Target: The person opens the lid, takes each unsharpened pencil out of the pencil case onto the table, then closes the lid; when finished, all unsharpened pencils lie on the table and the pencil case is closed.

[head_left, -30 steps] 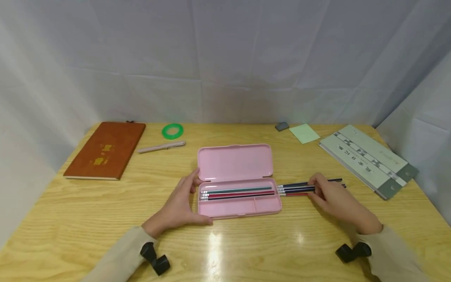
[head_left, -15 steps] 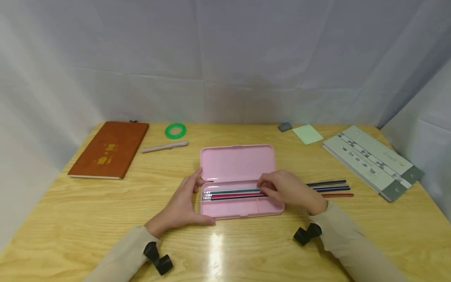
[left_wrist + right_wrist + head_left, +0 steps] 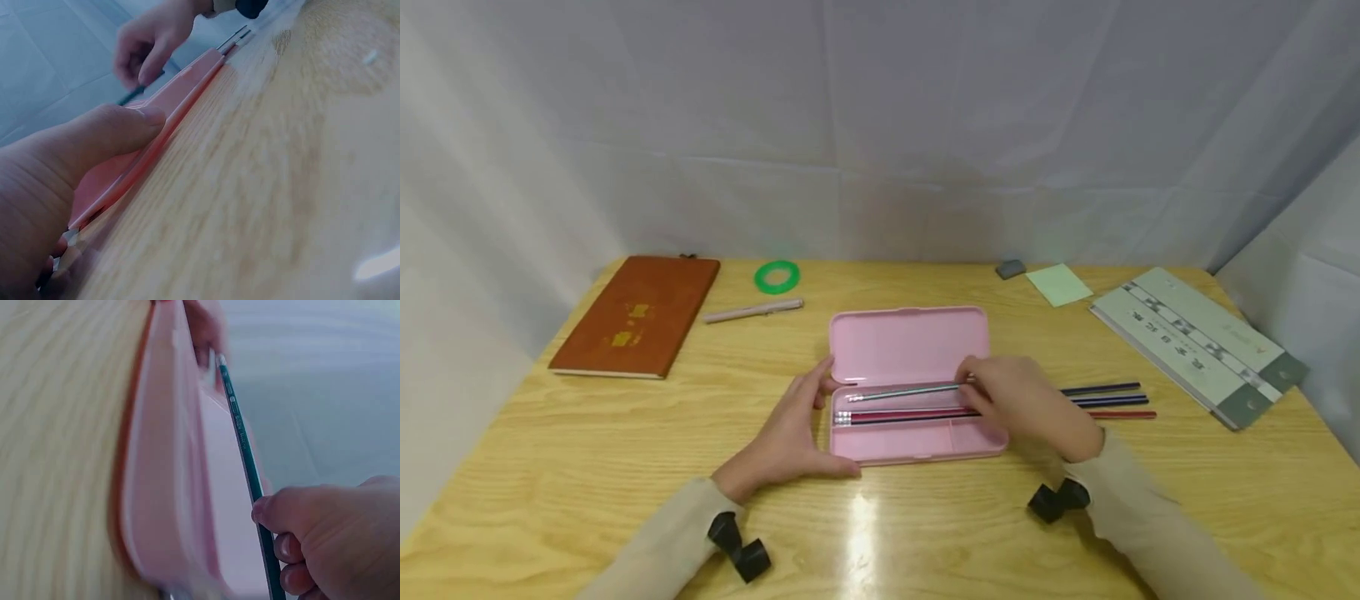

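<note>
Light wood-grain surface, glossy, with a glare spot near centre. Pale grey-white fabric backdrop hangs along the far edge and wraps both left and right sides.

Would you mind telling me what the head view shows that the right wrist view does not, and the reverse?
Only the head view shows the left hand resting against the case's left end, two pencils lying in the tray, three more pencils on the table, and the brown notebook. Only the right wrist view shows, close up, the pencil's green paint and pale printed marks. Both show the right hand pinching the green pencil over the open pink pencil case.
</note>
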Motion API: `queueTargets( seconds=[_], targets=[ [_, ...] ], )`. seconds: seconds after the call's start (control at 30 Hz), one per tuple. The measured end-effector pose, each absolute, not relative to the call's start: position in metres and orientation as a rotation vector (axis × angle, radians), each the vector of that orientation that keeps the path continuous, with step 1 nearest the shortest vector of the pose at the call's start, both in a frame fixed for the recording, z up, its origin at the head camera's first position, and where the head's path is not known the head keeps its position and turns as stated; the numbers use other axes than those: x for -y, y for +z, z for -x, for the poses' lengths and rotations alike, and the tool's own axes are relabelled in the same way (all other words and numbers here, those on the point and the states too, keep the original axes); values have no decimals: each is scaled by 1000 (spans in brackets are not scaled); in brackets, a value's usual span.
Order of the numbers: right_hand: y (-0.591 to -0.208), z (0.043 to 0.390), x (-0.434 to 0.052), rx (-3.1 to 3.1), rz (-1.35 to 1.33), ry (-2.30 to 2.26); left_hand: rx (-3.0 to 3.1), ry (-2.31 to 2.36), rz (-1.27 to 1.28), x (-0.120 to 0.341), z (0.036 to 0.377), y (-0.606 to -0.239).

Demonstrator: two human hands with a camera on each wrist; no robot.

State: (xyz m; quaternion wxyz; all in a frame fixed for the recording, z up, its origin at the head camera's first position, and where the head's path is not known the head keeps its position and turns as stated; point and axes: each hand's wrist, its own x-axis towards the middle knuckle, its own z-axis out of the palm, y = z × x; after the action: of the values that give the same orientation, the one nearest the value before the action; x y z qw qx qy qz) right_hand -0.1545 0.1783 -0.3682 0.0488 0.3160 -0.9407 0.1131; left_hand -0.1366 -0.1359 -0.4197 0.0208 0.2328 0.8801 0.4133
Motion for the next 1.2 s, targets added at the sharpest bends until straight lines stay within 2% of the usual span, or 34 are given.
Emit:
queueTargets(
  seconds=[0.17,0.33,0.47,0.7,1.2],
  targets=[
    [-362,135,-239,2814,-835,370,-2725,1272,-718,138,137,-418],
    [-377,111,-309,2767,-724,411,-2719,1262,-705,136,136,-417],
    [-390,94,-340,2721,-636,449,-2724,1249,-710,135,137,-418],
    [-406,81,-346,2768,-589,519,-2728,1257,-705,135,136,-419],
    [-403,106,-320,2829,-607,595,-2731,1249,-719,135,137,-419]
  ],
)
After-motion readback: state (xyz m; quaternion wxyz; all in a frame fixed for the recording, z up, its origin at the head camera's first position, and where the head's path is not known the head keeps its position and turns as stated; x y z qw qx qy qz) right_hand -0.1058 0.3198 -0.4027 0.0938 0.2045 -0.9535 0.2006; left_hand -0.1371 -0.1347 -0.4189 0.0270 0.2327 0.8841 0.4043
